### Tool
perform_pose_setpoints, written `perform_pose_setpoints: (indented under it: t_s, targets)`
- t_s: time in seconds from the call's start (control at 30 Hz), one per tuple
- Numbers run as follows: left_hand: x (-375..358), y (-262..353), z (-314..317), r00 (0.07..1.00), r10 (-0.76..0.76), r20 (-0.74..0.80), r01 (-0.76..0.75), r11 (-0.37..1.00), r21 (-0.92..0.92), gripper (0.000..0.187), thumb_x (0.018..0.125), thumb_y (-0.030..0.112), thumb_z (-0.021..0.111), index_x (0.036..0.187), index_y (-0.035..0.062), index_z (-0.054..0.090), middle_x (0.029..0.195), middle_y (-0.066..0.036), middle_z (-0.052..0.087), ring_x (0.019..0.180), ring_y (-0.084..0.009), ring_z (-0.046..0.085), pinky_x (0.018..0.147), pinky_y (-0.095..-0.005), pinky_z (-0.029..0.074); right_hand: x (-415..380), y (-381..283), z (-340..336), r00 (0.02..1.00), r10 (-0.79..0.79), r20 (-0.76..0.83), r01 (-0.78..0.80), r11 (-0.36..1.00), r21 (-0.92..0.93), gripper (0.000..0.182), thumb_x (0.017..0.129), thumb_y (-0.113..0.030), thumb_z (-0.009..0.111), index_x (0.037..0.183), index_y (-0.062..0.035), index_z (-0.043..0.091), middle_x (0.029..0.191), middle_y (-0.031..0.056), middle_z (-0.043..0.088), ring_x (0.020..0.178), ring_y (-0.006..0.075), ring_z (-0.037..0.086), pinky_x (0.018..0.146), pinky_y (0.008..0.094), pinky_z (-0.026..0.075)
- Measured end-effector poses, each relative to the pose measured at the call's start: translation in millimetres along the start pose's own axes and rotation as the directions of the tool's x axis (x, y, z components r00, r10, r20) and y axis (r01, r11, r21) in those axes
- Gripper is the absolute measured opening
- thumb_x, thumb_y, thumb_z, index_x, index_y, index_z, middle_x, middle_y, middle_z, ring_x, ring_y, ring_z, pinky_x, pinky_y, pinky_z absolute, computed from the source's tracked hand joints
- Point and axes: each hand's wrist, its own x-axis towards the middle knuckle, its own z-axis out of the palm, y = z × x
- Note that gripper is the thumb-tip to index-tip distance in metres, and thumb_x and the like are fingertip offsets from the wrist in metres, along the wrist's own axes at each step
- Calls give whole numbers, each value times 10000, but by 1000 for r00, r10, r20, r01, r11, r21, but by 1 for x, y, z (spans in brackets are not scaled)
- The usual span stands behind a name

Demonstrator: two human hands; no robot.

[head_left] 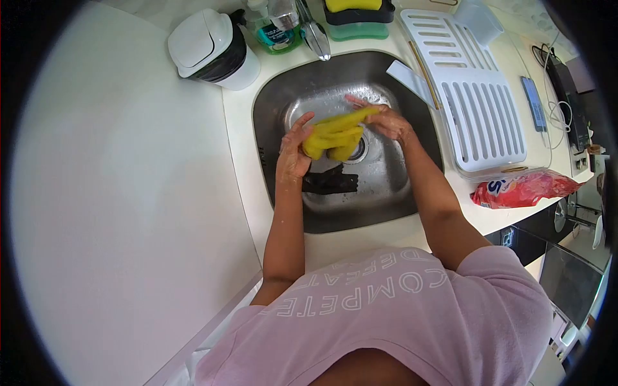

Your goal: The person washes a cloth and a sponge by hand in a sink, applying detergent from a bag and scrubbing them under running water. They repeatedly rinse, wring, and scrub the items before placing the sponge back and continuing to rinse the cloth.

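The left hand point(295, 152) is partly curled at the near left end of the yellow cloth point(338, 134), its thumb raised and the cloth against its inner side; how firmly it closes, I cannot tell. The right hand point(386, 121) holds the narrow, upper right end of the cloth between its fingers, with a finger extended toward the left. The yellow cloth lies between the two hands, bunched and drooping in folds, touching both, above the sink point(386, 190) and partly over the drain point(358, 152).

Below it, nearer the person, a dark cloth point(331, 181) lies crumpled on the wet sink floor, close to the left hand. The faucet point(315, 40) reaches over the far rim, with a green soap bottle point(277, 37) beside it and a white lidded container point(239, 67) further left. A yellow sponge point(353, 4) sits at the back in a dark holder point(376, 15).

To the right of the sink, a white slotted rack point(479, 116) stands on the counter point(467, 209), with a red packet point(524, 189) at its near end
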Motion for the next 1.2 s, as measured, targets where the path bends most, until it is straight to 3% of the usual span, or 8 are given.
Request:
perform_pose_setpoints:
  t_s: [0.07, 0.2, 0.47, 0.67, 0.73, 0.87, 1.1, 1.2]
  targets:
    - [8, -15, -3, 975, -214, -64, 197, 959, -202, 439, 794, 225, 577, 1146, 7, 433, 1060, -133, 540, 951, -218, 550, 816, -339, 454, 16, 5, 23, 983, -74, -168, 152, 838, 524, 324, 736, -190, 642, 1032, -69, 591, 978, 76, 569, 886, 218, 561, 840, 329, 436]
    - [34, -56, -11, 872, -428, -237, 370, 894, -252, 441, 830, 336, 480, 1132, 16, 441, 1088, -91, 522, 963, -205, 531, 814, -355, 442, 46, 35, 131, 748, -496, -440, 24, 683, -730, 311, 695, -324, 630, 732, -16, 613, 692, 151, 607, 628, 282, 591, 653, 349, 465]
    - [36, -54, 25, 720, -295, -628, 625, 668, 403, 252, 837, 206, 411, 1014, 58, 512, 934, -101, 566, 810, -221, 571, 711, -349, 466, 57, 51, 67, 591, -557, -584, -211, 591, -778, 249, 702, -207, 569, 586, 12, 557, 544, 204, 514, 474, 288, 530, 503, 356, 422]
    - [67, -135, -81, 723, 269, 636, -5, 923, -385, 228, 833, 192, 416, 987, 57, 518, 862, -84, 569, 767, -220, 576, 648, -345, 477, 45, 45, 104, 538, -795, -281, 126, 406, -905, 216, 660, -142, 551, 509, 13, 540, 498, 180, 527, 455, 313, 539, 494, 378, 445]
    - [30, -64, 15, 821, -538, -189, 482, 832, -275, 285, 822, 245, 515, 1035, 56, 508, 964, -95, 569, 850, -218, 573, 739, -378, 474, 47, 31, 65, 678, -374, -632, -181, 749, -637, 213, 714, -205, 584, 669, 3, 581, 611, 148, 585, 517, 205, 558, 515, 356, 445]
    - [31, -47, 6, 880, -471, -56, 458, 875, -159, 305, 822, 234, 539, 1062, 51, 494, 1007, -96, 558, 902, -226, 560, 780, -384, 460, 49, 35, 43, 871, 93, -482, 4, 981, 196, 586, 753, -433, 608, 1118, 4, 469, 1010, 83, 555, 888, 141, 526, 760, 276, 430]
    - [4, -11, -16, 967, -133, -216, 76, 964, -253, 339, 820, 184, 541, 1097, 6, 460, 1054, -118, 529, 988, -235, 515, 855, -376, 421, 15, 22, -8, 926, 367, -86, -364, 810, -460, 536, 668, -211, 722, 1118, -15, 506, 1051, 79, 566, 887, 134, 542, 788, 238, 418]
    - [-7, -15, -20, 980, -128, -150, 63, 924, -377, 386, 822, 226, 536, 1133, 16, 442, 1093, -120, 513, 1021, -234, 496, 878, -379, 408, 17, 18, 1, 958, 160, -239, -134, 984, 121, 437, 658, -196, 726, 1031, -33, 569, 946, 50, 598, 842, 137, 557, 764, 266, 433]
